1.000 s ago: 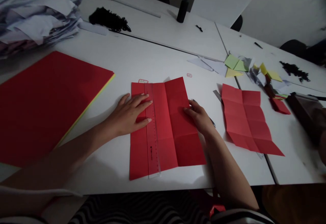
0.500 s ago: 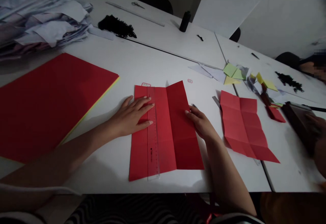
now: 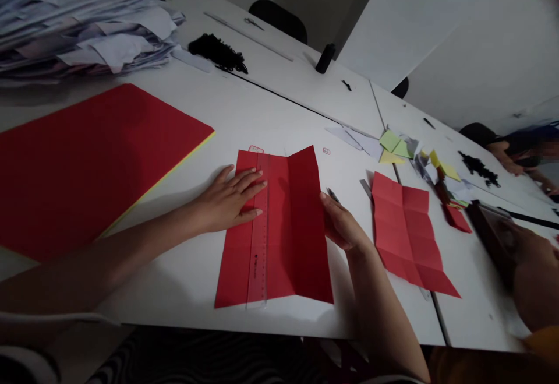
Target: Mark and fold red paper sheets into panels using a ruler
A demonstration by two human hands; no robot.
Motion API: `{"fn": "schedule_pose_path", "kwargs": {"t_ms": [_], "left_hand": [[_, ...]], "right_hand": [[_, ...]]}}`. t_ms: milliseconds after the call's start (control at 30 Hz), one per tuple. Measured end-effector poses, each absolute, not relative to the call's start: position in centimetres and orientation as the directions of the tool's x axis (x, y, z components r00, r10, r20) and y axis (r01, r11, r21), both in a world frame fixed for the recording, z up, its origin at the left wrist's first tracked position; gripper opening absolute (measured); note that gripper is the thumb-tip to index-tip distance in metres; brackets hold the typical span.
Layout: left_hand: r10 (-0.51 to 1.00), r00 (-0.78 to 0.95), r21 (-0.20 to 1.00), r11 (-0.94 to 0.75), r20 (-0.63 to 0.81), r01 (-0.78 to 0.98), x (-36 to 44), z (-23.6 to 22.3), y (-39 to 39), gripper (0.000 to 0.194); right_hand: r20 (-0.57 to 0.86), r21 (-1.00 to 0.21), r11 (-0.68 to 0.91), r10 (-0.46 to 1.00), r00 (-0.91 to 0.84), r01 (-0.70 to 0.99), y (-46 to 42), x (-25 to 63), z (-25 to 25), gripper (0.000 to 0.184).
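Note:
A creased red paper sheet (image 3: pixel 288 226) lies on the white table (image 3: pixel 244 116) in front of me. A clear plastic ruler (image 3: pixel 259 238) lies lengthwise on its left part. My left hand (image 3: pixel 227 200) rests flat with spread fingers on the ruler and the sheet's left edge. My right hand (image 3: pixel 343 224) grips the sheet's right edge and lifts that flap off the table, thumb on top.
A stack of large red sheets (image 3: pixel 82 162) lies at the left, a heap of pale paper (image 3: pixel 78 34) behind it. A second creased red sheet (image 3: pixel 408 232) lies at the right, coloured scraps (image 3: pixel 402 145) beyond. Another person's hand (image 3: pixel 533 267) is at the far right.
My right hand has raised the sheet's right flap, which lay flat before. The left hand stays pressed on the ruler. The camera view has shifted slightly.

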State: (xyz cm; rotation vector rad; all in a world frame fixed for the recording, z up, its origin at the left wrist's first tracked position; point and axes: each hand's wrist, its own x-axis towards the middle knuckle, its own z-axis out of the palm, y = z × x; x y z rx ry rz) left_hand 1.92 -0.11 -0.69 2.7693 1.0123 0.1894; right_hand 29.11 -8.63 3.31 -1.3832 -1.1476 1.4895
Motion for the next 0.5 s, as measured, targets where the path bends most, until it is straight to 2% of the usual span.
{"fn": "schedule_pose_path", "kwargs": {"t_ms": [133,267,333,400,500], "left_hand": [[0.641,0.761,0.215,-0.76,0.099,0.613,1.9,-0.8,-0.1,0.062],[0.621,0.77,0.213,-0.78,0.148,0.588,1.8,-0.8,-0.1,0.056],[0.599,0.782,0.218,-0.797,0.17,0.563,1.7,-0.8,-0.1,0.053],[0.583,0.791,0.214,-0.809,0.184,0.547,1.6,-0.8,-0.2,0.051],[0.585,0.79,0.201,-0.809,0.181,0.553,1.6,-0.6,-0.3,0.053]], "right_hand": [[-0.41,-0.882,-0.443,0.89,-0.199,-0.164,-8.3,28.6,3.8,0.062],[-0.451,-0.849,-0.488,0.869,-0.205,-0.2,-8.2,27.6,3.2,0.046],[-0.454,-0.861,-0.49,0.862,-0.226,-0.137,-8.1,26.9,2.7,0.041],[-0.431,-0.896,-0.443,0.873,-0.23,-0.005,-8.1,26.2,2.2,0.036],[-0.275,-0.922,-0.208,0.946,-0.174,0.328,-8.1,25.3,1.8,0.033]]}}
